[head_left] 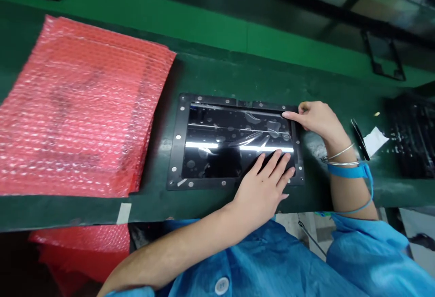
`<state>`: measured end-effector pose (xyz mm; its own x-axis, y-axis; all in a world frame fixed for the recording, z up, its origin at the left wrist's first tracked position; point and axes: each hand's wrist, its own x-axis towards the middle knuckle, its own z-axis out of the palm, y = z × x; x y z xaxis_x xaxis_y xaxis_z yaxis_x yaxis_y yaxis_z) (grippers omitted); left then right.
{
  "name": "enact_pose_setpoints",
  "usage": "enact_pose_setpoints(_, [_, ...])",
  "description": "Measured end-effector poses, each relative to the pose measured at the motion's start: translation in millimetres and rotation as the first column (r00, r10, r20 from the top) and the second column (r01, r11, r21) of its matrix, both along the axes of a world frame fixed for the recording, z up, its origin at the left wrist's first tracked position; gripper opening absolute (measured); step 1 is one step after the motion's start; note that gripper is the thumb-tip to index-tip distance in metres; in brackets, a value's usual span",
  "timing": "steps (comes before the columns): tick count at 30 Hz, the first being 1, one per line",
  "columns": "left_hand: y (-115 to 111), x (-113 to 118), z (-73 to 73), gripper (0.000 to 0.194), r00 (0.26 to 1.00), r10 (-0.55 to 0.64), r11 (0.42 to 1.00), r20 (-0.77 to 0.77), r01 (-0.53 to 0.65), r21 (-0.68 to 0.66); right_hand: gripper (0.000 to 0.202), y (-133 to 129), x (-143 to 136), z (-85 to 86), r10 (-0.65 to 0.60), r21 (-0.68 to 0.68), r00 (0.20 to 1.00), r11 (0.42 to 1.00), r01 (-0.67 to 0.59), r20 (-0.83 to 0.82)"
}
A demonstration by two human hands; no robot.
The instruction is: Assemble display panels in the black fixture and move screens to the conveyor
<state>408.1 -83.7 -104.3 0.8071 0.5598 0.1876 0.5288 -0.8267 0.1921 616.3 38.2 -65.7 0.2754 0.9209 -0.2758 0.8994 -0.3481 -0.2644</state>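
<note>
A black rectangular frame (175, 148) dotted with pale round spots lies flat on the dark green mat. Inside it sits a glossy black screen panel (214, 159), with wrinkles and bubble-like marks in a clear film on its surface. My left hand (263, 184) rests on the panel's lower right part, palm down, fingers spread. At the upper right corner is my right hand (317, 118); its thumb stretches onto the panel's edge while the other fingers curl in beside the frame. Whether those curled fingers hold anything is hidden. A blue wrist strap (346, 170) circles my right wrist.
Red bubble-wrap sheets (84, 107) are stacked on the left. Black tweezers (360, 139) and a white paper scrap (375, 141) lie to the right, near a dark stack (413, 134) at the far edge. An empty black frame (374, 64) lies behind.
</note>
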Motion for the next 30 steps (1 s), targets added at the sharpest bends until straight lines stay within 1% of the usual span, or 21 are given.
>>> enact_pose_setpoints(3, [1,-1,-1.4,0.048,1.0,-0.004,1.0,-0.012,0.004,0.031,0.052,2,-1,0.2,0.029,0.003,0.997,1.0,-0.029,0.067])
enact_pose_setpoints(5, [3,-2,1.3,0.047,1.0,-0.014,1.0,-0.009,0.014,0.022,0.051,3,-1,0.0,0.034,-0.007,0.998,0.999,-0.034,0.061])
enact_pose_setpoints(7, [9,-5,6.0,0.046,0.999,-0.043,0.999,0.006,0.043,-0.016,0.051,2,0,-1.2,0.029,-0.004,0.999,1.0,-0.029,0.023])
enact_pose_setpoints(9, [20,-11,11.4,0.044,0.995,-0.094,0.992,0.036,0.097,-0.08,0.051,1,0,-3.4,0.01,0.045,1.0,0.999,-0.01,-0.005])
enact_pose_setpoints(10, [28,-16,14.0,0.043,0.993,-0.102,0.988,0.051,0.107,-0.111,0.05,-1,0,-4.8,-0.005,0.083,1.0,0.997,0.006,-0.012])
enact_pose_setpoints(11, [37,-20,16.3,0.043,0.995,-0.079,0.987,0.065,0.087,-0.135,0.05,-2,0,-6.2,-0.021,0.119,1.0,0.993,0.023,-0.019])
enact_pose_setpoints(12, [48,-25,18.2,0.043,0.997,-0.021,0.989,0.077,0.033,-0.147,0.05,-4,0,-7.6,-0.036,0.147,0.999,0.988,0.041,-0.034])
enact_pose_setpoints(13, [59,-30,19.6,0.044,0.994,0.062,0.988,0.085,-0.049,-0.148,0.05,-6,0,-8.8,-0.051,0.164,0.997,0.985,0.059,-0.056])
enact_pose_setpoints(15, [80,-37,20.8,0.048,0.967,0.24,0.966,0.091,-0.228,-0.124,0.049,-9,0,-10.6,-0.069,0.178,0.992,0.98,0.088,-0.108])
enact_pose_setpoints(16, [90,-39,20.9,0.049,0.951,0.295,0.952,0.091,-0.285,-0.11,0.048,-9,1,-11.3,-0.074,0.185,0.989,0.978,0.097,-0.13])
enact_pose_setpoints(17, [98,-40,20.8,0.049,0.941,0.325,0.943,0.089,-0.316,-0.1,0.046,-10,1,-12.1,-0.076,0.194,0.986,0.975,0.105,-0.15])
enact_pose_setpoints(19, [111,-39,20.5,0.048,0.933,0.35,0.935,0.084,-0.343,-0.091,0.041,-11,0,-13.8,-0.08,0.221,0.979,0.968,0.122,-0.189])
enact_pose_setpoints(22, [122,-36,21.9,0.038,0.907,0.409,0.91,0.1,-0.397,-0.122,0.03,-11,-2,-17.1,-0.086,0.308,0.952,0.934,0.18,-0.294])
enact_pose_setpoints(24, [125,-36,25.8,0.029,0.879,0.451,0.889,0.155,-0.427,-0.164,0.024,-12,-4,-18.7,-0.045,0.377,0.9,0.898,0.227,-0.433])
enact_pose_setpoints(25, [126,-37,29.0,0.026,0.864,0.463,0.883,0.198,-0.432,-0.183,0.026,-13,-6,-19.0,-0.004,0.391,0.856,0.888,0.241,-0.517])
enact_pose_setpoints(26, [125,-39,33.1,0.024,0.849,0.468,0.882,0.247,-0.429,-0.195,0.033,-15,-9,-19.0,0.045,0.388,0.799,0.89,0.241,-0.599])
enact_pose_setpoints(28, [122,-46,42.9,0.022,0.822,0.458,0.889,0.34,-0.41,-0.204,0.049,-19,-14,-18.6,0.12,0.349,0.679,0.913,0.211,-0.725])
enact_pose_setpoints(30, [117,-58,51.9,0.019,0.805,0.432,0.901,0.407,-0.37,-0.225,0.061,-23,-19,-18.1,0.144,0.317,0.589,0.927,0.2,-0.795])
